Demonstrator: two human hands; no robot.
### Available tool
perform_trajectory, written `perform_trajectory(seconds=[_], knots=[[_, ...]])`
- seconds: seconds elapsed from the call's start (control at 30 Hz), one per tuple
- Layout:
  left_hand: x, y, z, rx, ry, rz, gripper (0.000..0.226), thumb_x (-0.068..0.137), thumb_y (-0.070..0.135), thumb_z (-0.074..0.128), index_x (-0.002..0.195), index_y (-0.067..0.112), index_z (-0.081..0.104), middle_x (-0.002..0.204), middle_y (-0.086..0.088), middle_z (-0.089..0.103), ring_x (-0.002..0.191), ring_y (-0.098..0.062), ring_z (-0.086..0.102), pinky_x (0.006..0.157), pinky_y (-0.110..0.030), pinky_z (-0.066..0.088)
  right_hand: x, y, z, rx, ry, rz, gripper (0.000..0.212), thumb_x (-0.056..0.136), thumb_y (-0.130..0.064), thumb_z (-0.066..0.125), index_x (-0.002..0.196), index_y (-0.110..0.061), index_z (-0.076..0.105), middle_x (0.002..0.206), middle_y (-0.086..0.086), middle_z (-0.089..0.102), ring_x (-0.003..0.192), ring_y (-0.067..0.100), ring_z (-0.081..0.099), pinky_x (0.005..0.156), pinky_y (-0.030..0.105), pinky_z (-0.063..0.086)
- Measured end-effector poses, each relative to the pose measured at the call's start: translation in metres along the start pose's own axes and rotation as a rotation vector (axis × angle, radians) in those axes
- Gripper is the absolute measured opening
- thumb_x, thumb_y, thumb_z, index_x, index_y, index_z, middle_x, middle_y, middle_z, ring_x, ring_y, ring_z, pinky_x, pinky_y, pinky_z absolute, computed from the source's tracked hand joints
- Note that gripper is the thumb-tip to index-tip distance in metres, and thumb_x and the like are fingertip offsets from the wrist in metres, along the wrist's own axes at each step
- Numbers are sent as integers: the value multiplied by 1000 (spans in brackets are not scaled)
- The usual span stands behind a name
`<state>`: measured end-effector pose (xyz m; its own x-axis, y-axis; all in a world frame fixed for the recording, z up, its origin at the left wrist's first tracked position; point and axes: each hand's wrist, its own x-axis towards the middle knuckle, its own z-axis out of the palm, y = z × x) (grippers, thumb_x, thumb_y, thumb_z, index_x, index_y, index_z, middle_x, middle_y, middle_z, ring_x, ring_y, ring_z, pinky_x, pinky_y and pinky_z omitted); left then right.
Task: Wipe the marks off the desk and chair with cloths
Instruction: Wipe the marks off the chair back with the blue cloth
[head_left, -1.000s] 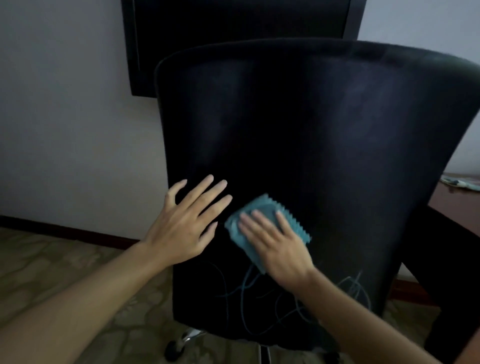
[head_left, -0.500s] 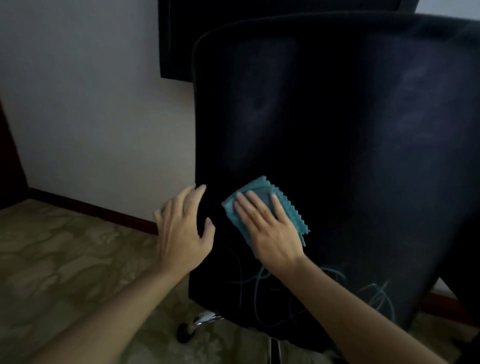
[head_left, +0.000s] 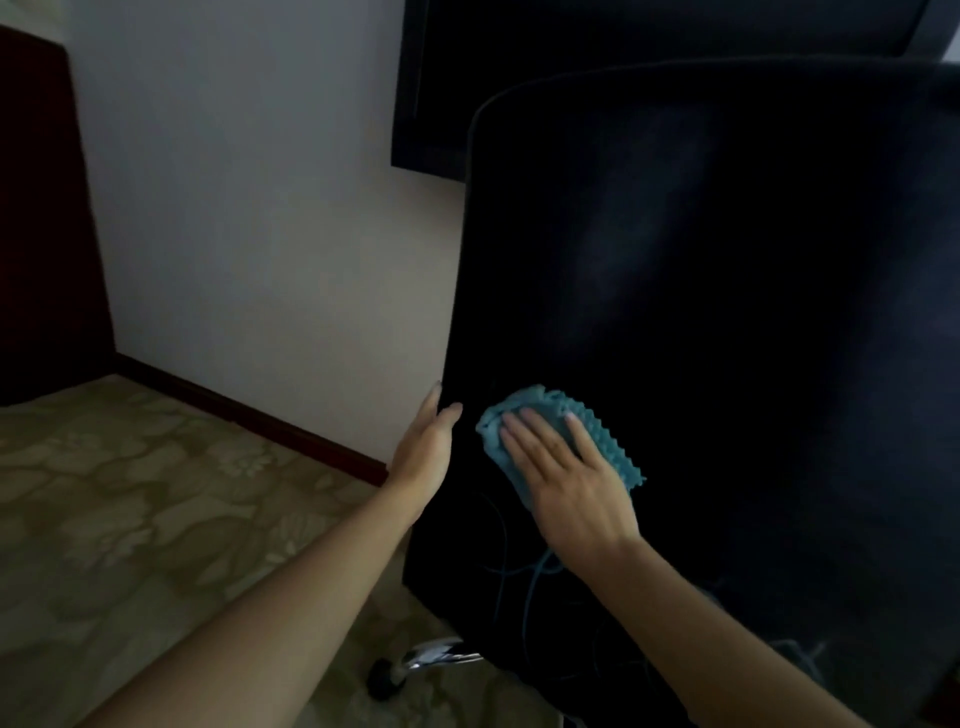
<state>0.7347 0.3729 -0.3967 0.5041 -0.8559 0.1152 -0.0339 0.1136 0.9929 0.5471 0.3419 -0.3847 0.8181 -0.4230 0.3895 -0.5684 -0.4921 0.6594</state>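
Fingers (head_left: 535, 441) of right hand (head_left: 574, 491) straight and slightly spread, laid flat on a teal cloth (head_left: 597, 434), pressing it against the dark chair back (head_left: 727, 312). Cloth soft, bunched into a rounded pad, with a zigzag pinked edge showing along its right side past the little finger and a rumpled fold poking out beyond the fingertips; rest of it hidden under the palm. Left hand (head_left: 426, 447) just beside, seen edge-on, fingers straight and together, resting against the left edge of the chair back with the thumb tip on the front face; nothing held. Both forearms bare, reaching in from the bottom of the view. Pale blue scribbled marks (head_left: 524, 577) thin and looping, just below the right wrist on the lower part of the backrest, with fainter strokes further right near the bottom corner. Backrest wide, gently curved, rounded at the top corner, matte black with faint greyish smudges across the upper middle. Shiny chrome base leg (head_left: 441, 652) and a black caster (head_left: 384, 678) under the lower left edge. Carpet (head_left: 130, 519) beige with a soft, darker floral pattern. Dark reddish skirting board (head_left: 249, 415) along a plain off-white wall (head_left: 260, 208). Dark flat panel (head_left: 571, 52) on the wall behind the chair, and dark wooden furniture (head_left: 41, 208) at the far left. Dim light overall.
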Motion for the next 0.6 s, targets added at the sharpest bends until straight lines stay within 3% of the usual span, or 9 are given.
perform_trajectory(seconds=[0.1,0.23,0.43,0.53,0.6], knots=[[18,-7,-5,-120,-32,10,59,94,46,45,150,27,39,152,4,44,140,-14,40,121,-42,25,29,11,-21,-27,111,82,70,98,-34,22,151,-9,-18,160,4,-23,142,21,-32,107,49,-35],[23,-9,-12,-116,-60,4,72,83,62,45,147,30,45,147,11,49,136,-9,45,120,-36,27,81,14,-40,10,213,164,67,97,-36,22,154,-8,-1,164,7,-4,150,23,-13,113,52,-27],[24,-7,-21,-30,-59,-35,89,63,81,46,141,38,51,146,11,51,136,-14,46,119,-42,28,40,-59,28,105,-115,-79,69,99,-28,28,153,-4,-8,153,10,-29,137,27,-36,103,47,-36],[23,-6,-21,-17,-39,-44,92,59,85,46,138,39,54,144,8,55,133,-17,49,117,-43,32,39,-61,30,52,-90,-95,72,98,-32,31,154,-7,-8,153,8,-27,139,25,-33,106,48,-35],[23,-5,-21,-31,-2,-72,92,58,84,46,135,35,59,140,5,58,129,-18,54,116,-42,34,51,-45,15,23,16,-79,75,95,-32,39,154,-8,0,157,8,-18,143,23,-24,108,48,-34]])
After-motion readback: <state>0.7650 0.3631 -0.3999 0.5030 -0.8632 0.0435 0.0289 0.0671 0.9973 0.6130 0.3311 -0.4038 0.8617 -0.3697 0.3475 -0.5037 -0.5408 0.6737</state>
